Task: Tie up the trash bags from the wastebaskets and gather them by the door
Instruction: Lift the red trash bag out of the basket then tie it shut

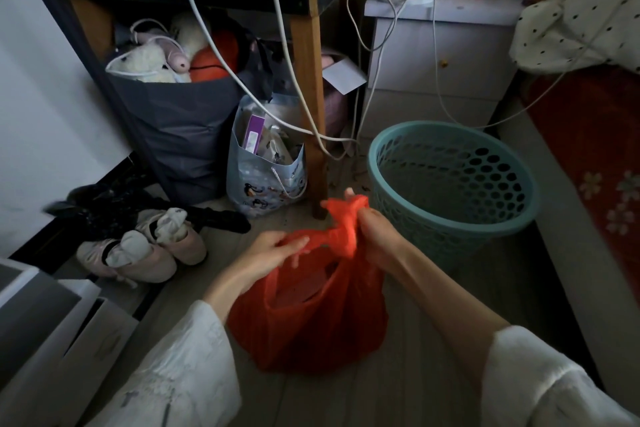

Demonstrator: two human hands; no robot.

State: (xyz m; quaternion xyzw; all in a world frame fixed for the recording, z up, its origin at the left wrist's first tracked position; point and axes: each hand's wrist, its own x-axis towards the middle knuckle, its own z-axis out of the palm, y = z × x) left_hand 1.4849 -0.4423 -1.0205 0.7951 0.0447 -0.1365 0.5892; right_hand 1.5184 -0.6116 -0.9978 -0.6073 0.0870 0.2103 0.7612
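A red plastic trash bag (311, 315) stands on the floor in front of me, partly full. My left hand (273, 251) grips one handle at the bag's left top. My right hand (375, 236) pinches the other handle, which is twisted upward into a bunch near the bag's mouth. The bag's mouth gapes between the two handles. A teal perforated wastebasket (453, 184) sits just right of the bag with no liner in it.
A wooden table leg (311, 107) rises behind the bag with white cables hanging around it. A penguin-print gift bag (266, 180), a grey fabric bin of plush toys (176, 121) and slippers (149, 246) lie left. A nightstand (436, 55) and bed edge stand right.
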